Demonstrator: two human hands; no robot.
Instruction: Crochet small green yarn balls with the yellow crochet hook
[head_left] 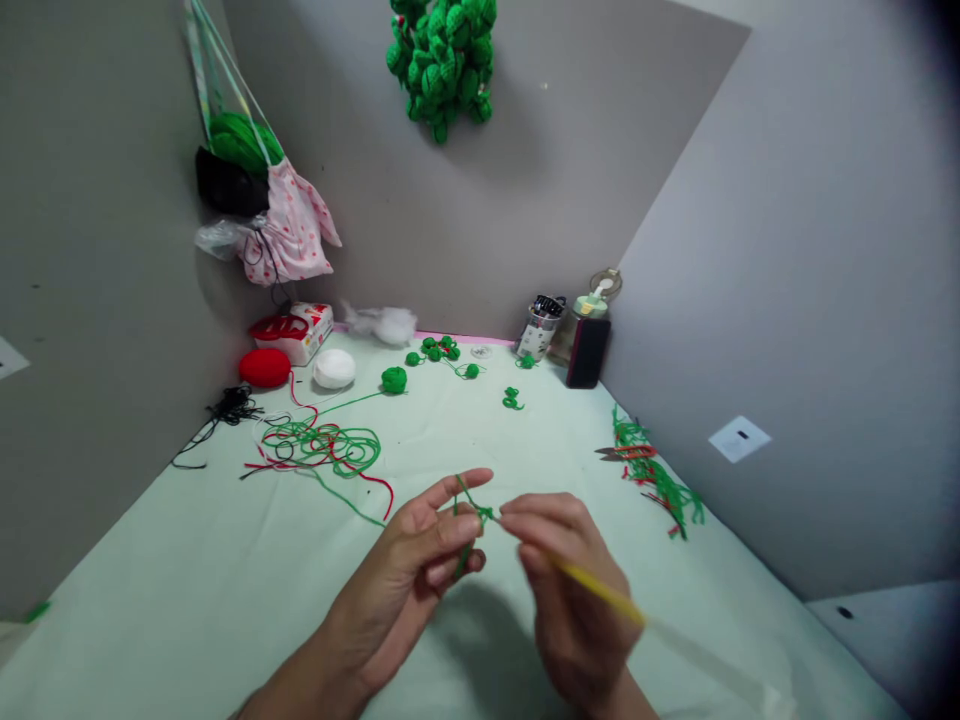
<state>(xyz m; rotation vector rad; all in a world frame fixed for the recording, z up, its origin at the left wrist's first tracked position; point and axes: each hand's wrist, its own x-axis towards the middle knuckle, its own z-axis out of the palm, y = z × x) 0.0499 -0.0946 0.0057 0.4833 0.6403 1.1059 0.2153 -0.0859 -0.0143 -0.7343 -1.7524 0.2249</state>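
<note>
Near the front middle of the table, my left hand (431,545) pinches a small piece of green yarn (486,513) between thumb and fingers, with a strand looped over the raised index finger. My right hand (574,580) grips a crochet hook (604,592) with a yellow handle, slanting down to the right. The hook's thin tip meets the green yarn beside my left fingertips; whether it passes through a loop is too small to tell. A green strand trails on the table left of my left hand, toward a tangle of yarn (337,450).
Red (264,368), white (334,369) and green yarn balls (394,380) lie at the back left. Small green crocheted pieces (440,348) sit at the back. Orange-handled scissors (630,453) rest on yarn scraps (667,490) at right. A phone (589,353) leans at the back right.
</note>
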